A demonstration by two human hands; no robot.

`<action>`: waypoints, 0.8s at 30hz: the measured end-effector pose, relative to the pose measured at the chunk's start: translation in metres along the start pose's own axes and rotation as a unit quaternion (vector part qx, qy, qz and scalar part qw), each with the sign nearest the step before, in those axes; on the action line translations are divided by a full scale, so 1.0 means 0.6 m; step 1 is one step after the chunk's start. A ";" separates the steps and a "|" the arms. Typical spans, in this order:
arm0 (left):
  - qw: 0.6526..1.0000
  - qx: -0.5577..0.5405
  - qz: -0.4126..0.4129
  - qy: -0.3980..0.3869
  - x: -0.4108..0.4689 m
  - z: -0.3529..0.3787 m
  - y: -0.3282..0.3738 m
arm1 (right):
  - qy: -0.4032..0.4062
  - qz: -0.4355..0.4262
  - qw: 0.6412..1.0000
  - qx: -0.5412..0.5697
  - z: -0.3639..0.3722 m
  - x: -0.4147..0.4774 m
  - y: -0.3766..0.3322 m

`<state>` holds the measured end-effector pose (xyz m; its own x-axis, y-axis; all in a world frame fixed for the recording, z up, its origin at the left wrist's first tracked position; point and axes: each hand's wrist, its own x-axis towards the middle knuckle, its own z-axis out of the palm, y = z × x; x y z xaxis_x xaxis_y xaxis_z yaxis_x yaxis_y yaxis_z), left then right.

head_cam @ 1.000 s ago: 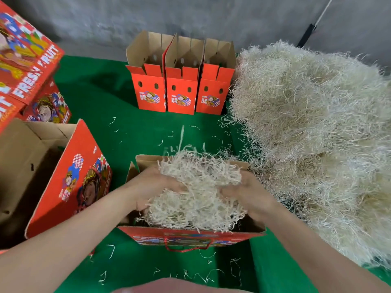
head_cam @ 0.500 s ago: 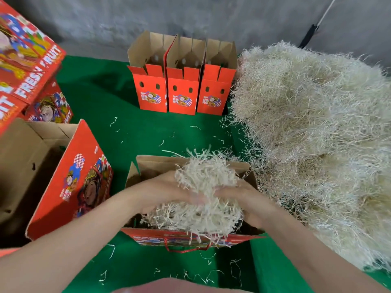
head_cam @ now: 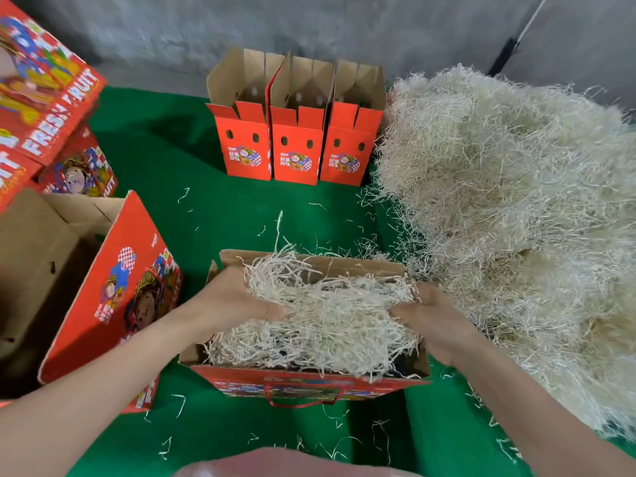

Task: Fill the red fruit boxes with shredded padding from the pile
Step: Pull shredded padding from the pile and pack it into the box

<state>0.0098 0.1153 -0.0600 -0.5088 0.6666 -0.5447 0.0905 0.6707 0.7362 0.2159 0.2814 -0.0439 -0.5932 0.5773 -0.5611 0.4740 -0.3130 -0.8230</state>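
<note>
While both hands work inside it, the near red box (head_cam: pixel 303 383) stands open on the green cloth (head_cam: pixel 206 215), its top filled with a layer of pale shredded padding (head_cam: pixel 320 318). The left hand (head_cam: pixel 230 301) lies at the box's left side, fingers curled onto the shreds and pressing them; the right hand (head_cam: pixel 433 318) is at the right side, fingers closed on a tuft at the padding's edge. The big pile (head_cam: pixel 509 215) rises just right of the box, loose strands touching its corner. Three narrow open boxes (head_cam: pixel 296 146) stand side by side at the far end, and a large open box (head_cam: pixel 113 297) leans at the near left
</note>
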 end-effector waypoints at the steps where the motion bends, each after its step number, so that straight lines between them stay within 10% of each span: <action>1: 1.000 -0.002 0.002 0.004 0.004 -0.002 -0.002 | 0.012 0.003 1.000 0.025 -0.002 0.005 -0.001; 10: 0.921 -0.335 -0.021 -0.198 -0.006 -0.012 0.017 | -0.119 0.025 0.992 0.012 0.021 0.000 -0.011; 18: 0.988 -0.031 0.119 -0.093 -0.004 0.030 0.022 | -0.114 0.006 0.990 -0.088 0.087 0.013 -0.015; 24: 0.972 -0.232 0.030 -0.009 0.003 -0.056 -0.016 | 0.035 0.019 0.995 -0.086 0.011 0.010 -0.014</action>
<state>-0.0205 0.0993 -0.0543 -0.4996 0.7082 -0.4989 -0.2789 0.4137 0.8666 0.2042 0.2823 -0.0411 -0.5285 0.6203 -0.5795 0.6037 -0.2053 -0.7703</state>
